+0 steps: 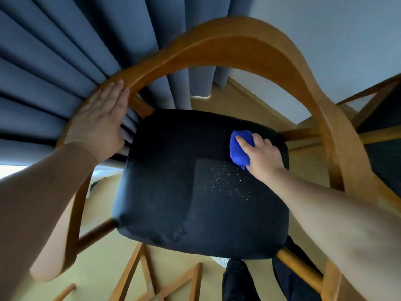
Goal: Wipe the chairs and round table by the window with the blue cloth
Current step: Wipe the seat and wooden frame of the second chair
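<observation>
A wooden chair with a curved back rail (234, 46) and a dark padded seat (173, 181) fills the view from above. My right hand (262, 157) grips a bunched blue cloth (237, 149) and presses it on the seat's far right part. Pale specks (225, 183) lie scattered on the seat just in front of the cloth. My left hand (99, 120) rests flat with straight fingers on the left end of the curved rail.
Blue-grey curtains (65, 51) hang close behind the chair on the left, a pale wall (325, 40) on the right. A second wooden chair frame (373, 98) stands at the right. Wooden crossbars (138, 276) and my dark trouser legs (238, 279) show below over the light floor.
</observation>
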Demonstrator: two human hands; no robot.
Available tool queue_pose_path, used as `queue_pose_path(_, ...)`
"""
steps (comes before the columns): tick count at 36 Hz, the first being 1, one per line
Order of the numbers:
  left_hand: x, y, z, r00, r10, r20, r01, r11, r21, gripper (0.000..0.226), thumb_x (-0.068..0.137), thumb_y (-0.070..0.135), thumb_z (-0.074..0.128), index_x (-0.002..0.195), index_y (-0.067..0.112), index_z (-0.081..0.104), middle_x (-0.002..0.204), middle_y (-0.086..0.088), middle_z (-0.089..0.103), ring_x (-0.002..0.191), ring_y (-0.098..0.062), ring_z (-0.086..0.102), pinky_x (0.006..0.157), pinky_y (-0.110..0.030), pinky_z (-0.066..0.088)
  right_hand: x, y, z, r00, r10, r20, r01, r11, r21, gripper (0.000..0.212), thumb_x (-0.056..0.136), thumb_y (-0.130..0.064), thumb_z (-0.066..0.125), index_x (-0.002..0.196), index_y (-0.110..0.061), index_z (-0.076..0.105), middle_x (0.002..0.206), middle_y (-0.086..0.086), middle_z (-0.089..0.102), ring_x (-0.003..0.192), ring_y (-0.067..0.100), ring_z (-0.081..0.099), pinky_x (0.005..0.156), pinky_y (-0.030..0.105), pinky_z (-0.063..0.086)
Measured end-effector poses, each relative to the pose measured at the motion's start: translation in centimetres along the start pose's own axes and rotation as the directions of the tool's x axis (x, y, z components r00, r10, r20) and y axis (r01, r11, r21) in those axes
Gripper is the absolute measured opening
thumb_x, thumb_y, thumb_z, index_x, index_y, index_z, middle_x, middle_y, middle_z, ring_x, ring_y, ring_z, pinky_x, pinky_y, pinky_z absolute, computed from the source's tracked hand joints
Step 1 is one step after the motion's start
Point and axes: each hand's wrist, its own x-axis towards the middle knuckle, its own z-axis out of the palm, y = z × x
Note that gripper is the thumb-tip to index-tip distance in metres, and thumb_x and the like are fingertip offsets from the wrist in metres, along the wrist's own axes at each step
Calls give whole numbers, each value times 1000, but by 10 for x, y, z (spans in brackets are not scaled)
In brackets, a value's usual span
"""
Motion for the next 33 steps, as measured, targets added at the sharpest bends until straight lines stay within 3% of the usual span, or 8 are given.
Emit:
queue_pose_path(11,1,-1,1,1000,10,1,-10,1000,-24,93,65,-1,63,147,1,20,155,-14,16,143,-28,15,117,-33,3,-35,52,21,933,353,68,-357,931,70,86,85,-39,63,151,-36,8,138,9,32,114,30,44,80,35,46)
queue_pose_path(18,2,0,-1,1000,14,6,-14,999,-43,97,58,-1,67,145,-2,22,154,-17,19,141,-31,20,113,-22,-8,-47,58,22,832,539,128,-554,812,183,88,83,-36,66,152,-35,11,135,12,36,113,33,48,85,37,47)
queue_pose_path(22,1,0,-1,1000,20,14,-20,999,-30,99,57,0,69,145,-2,23,154,-18,19,141,-32,19,113,-23,-8,-58,33,10,895,437,89,-445,857,261,88,82,-37,65,151,-36,11,142,12,29,114,34,48,88,38,47)
queue_pose_path(26,1,1,-2,1000,24,-4,-24,999,-24,97,60,1,68,145,-1,22,155,-17,18,142,-30,18,115,-28,-2,-49,-37,-11,984,176,5,-171,948,268,91,74,-36,70,149,-35,20,144,11,30,113,35,45,85,36,45)
queue_pose_path(33,2,-2,0,999,33,-9,-33,999,6,102,56,1,71,146,0,22,155,-16,18,142,-30,19,117,-38,11,-15,-153,-28,994,-95,-48,106,944,312,93,78,-37,70,150,-35,12,143,12,25,111,32,42,86,39,43)
